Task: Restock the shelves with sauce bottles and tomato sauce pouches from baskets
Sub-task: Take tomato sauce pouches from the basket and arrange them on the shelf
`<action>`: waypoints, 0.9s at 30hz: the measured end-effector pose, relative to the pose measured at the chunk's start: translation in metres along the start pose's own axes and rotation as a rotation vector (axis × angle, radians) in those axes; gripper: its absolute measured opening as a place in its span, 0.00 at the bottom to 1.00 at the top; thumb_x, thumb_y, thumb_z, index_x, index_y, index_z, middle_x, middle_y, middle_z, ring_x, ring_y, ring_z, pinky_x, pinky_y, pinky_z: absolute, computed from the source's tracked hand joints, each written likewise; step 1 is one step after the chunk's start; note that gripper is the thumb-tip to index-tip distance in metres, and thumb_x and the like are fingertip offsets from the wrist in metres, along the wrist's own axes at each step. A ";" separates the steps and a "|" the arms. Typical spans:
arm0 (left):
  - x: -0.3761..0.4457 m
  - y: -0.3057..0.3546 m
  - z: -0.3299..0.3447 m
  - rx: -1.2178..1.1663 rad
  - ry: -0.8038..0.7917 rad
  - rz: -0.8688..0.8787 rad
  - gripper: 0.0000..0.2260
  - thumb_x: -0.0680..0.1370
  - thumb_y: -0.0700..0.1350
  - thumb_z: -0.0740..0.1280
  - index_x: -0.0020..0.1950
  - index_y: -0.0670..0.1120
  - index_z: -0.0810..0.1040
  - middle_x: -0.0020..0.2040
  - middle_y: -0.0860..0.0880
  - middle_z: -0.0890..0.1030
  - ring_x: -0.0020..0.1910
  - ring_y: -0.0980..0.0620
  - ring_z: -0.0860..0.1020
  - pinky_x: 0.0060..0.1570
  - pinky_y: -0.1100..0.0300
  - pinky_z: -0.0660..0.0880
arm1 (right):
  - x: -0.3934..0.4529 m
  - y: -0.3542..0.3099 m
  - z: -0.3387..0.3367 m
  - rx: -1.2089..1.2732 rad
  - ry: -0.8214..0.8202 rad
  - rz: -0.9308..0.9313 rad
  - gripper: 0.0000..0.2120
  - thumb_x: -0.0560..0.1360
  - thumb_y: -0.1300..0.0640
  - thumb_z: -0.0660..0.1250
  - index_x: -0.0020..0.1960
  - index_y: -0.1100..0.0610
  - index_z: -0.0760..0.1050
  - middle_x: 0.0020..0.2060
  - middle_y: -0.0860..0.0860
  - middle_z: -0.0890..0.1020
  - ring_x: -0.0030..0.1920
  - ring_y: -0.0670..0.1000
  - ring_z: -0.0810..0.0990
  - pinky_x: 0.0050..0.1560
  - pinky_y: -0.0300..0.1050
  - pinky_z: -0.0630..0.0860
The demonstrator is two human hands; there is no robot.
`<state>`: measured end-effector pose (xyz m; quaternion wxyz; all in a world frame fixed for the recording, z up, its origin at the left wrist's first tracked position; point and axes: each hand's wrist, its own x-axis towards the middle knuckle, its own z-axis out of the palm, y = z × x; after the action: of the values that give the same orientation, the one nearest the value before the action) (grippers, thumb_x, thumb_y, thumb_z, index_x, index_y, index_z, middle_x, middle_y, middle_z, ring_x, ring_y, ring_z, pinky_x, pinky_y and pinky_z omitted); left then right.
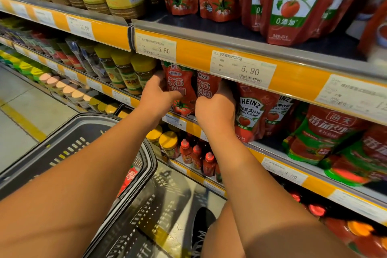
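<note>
Gripping two red tomato sauce pouches on the middle shelf [270, 148], left hand [156, 94] curled round one pouch [179, 90], right hand [215, 109] round its neighbour [206, 87]; risk: soft pouches slumping forward or nudging the Heinz pouch [250, 115] beside them.

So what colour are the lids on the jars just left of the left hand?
Yellow lids, clearest in the head view, beside the left hand.

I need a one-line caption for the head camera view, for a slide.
Both hands, left hand and right hand, set red tomato sauce pouches on a middle shelf, above a grey basket.
</note>
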<state>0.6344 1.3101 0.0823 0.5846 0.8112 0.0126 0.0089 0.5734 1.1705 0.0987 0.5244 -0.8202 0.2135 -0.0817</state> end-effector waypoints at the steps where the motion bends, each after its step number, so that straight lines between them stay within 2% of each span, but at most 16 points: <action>1: -0.002 -0.003 0.001 0.086 0.000 0.019 0.21 0.75 0.39 0.76 0.66 0.46 0.75 0.58 0.49 0.82 0.53 0.54 0.81 0.49 0.60 0.78 | -0.001 -0.001 -0.001 -0.016 -0.024 -0.002 0.19 0.78 0.61 0.64 0.69 0.58 0.71 0.60 0.57 0.78 0.58 0.61 0.78 0.49 0.43 0.69; 3: -0.007 -0.007 0.003 0.205 0.019 0.046 0.17 0.77 0.42 0.75 0.63 0.46 0.74 0.56 0.49 0.81 0.51 0.53 0.80 0.42 0.65 0.73 | -0.005 -0.001 -0.003 -0.061 -0.072 -0.008 0.20 0.76 0.59 0.65 0.68 0.59 0.70 0.59 0.59 0.78 0.57 0.63 0.78 0.51 0.48 0.75; 5: -0.010 -0.011 0.003 0.300 0.044 0.068 0.15 0.78 0.46 0.75 0.60 0.47 0.73 0.54 0.49 0.80 0.52 0.49 0.79 0.40 0.64 0.70 | -0.008 0.000 -0.004 -0.094 -0.098 -0.012 0.24 0.73 0.56 0.67 0.68 0.59 0.69 0.58 0.59 0.79 0.55 0.64 0.79 0.52 0.53 0.79; 7: -0.012 -0.012 0.003 0.418 0.079 0.085 0.15 0.79 0.49 0.74 0.60 0.47 0.73 0.56 0.48 0.80 0.53 0.47 0.78 0.44 0.58 0.72 | -0.012 -0.001 -0.007 -0.120 -0.117 -0.006 0.26 0.71 0.54 0.68 0.68 0.58 0.68 0.56 0.59 0.80 0.52 0.63 0.80 0.46 0.52 0.79; 10: -0.017 -0.013 0.002 0.452 0.099 0.082 0.16 0.79 0.50 0.74 0.59 0.47 0.71 0.55 0.48 0.79 0.56 0.44 0.79 0.49 0.47 0.77 | -0.017 0.002 -0.012 -0.123 -0.140 -0.005 0.28 0.70 0.54 0.69 0.68 0.58 0.68 0.51 0.58 0.81 0.44 0.58 0.79 0.35 0.46 0.71; 12: -0.023 -0.011 -0.001 0.406 0.085 0.065 0.17 0.79 0.50 0.74 0.61 0.48 0.70 0.55 0.49 0.77 0.58 0.44 0.79 0.52 0.44 0.79 | -0.019 0.003 -0.014 -0.138 -0.145 -0.012 0.29 0.69 0.54 0.68 0.68 0.59 0.68 0.49 0.57 0.81 0.44 0.58 0.79 0.33 0.45 0.69; 14: -0.027 -0.008 -0.005 0.363 0.082 0.049 0.24 0.79 0.51 0.74 0.69 0.48 0.68 0.61 0.47 0.77 0.62 0.44 0.78 0.56 0.43 0.79 | -0.021 0.003 -0.016 -0.158 -0.155 -0.017 0.28 0.70 0.55 0.68 0.69 0.59 0.67 0.50 0.58 0.81 0.47 0.61 0.81 0.35 0.46 0.69; 16: -0.031 -0.006 -0.008 0.337 0.109 0.046 0.28 0.78 0.51 0.75 0.73 0.48 0.66 0.66 0.45 0.76 0.63 0.45 0.78 0.59 0.43 0.79 | -0.024 0.003 -0.017 -0.187 -0.157 -0.028 0.24 0.72 0.55 0.68 0.66 0.58 0.68 0.50 0.58 0.81 0.48 0.62 0.82 0.36 0.47 0.70; 19: -0.036 -0.009 -0.016 0.391 0.129 0.088 0.17 0.79 0.49 0.74 0.62 0.47 0.71 0.60 0.46 0.77 0.57 0.46 0.78 0.54 0.47 0.78 | -0.033 0.003 -0.019 -0.250 -0.149 -0.062 0.21 0.74 0.53 0.68 0.63 0.57 0.67 0.50 0.56 0.79 0.48 0.60 0.80 0.39 0.50 0.74; 22: -0.041 -0.018 -0.024 0.549 0.074 0.138 0.06 0.80 0.46 0.72 0.54 0.49 0.76 0.57 0.47 0.79 0.54 0.45 0.80 0.51 0.49 0.77 | -0.038 0.006 -0.019 -0.329 -0.183 -0.057 0.22 0.76 0.52 0.68 0.64 0.58 0.64 0.51 0.57 0.78 0.50 0.61 0.80 0.41 0.52 0.76; 25: -0.045 -0.024 -0.026 0.650 -0.030 0.167 0.03 0.81 0.48 0.70 0.54 0.52 0.79 0.61 0.47 0.78 0.56 0.44 0.78 0.50 0.54 0.71 | -0.035 0.008 -0.020 -0.384 -0.225 -0.048 0.17 0.75 0.53 0.68 0.60 0.56 0.67 0.49 0.55 0.79 0.48 0.59 0.80 0.39 0.50 0.74; 27: -0.046 -0.025 -0.025 0.701 -0.113 0.193 0.06 0.82 0.49 0.69 0.58 0.53 0.79 0.65 0.47 0.75 0.60 0.44 0.77 0.54 0.54 0.71 | -0.031 0.010 -0.020 -0.419 -0.266 -0.059 0.14 0.74 0.54 0.68 0.58 0.54 0.71 0.47 0.53 0.79 0.46 0.57 0.80 0.41 0.51 0.75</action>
<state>0.5876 1.3407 0.0662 0.2675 0.9589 -0.0940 0.0145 0.5360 1.1639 0.1017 0.3637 -0.9205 0.1309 0.0577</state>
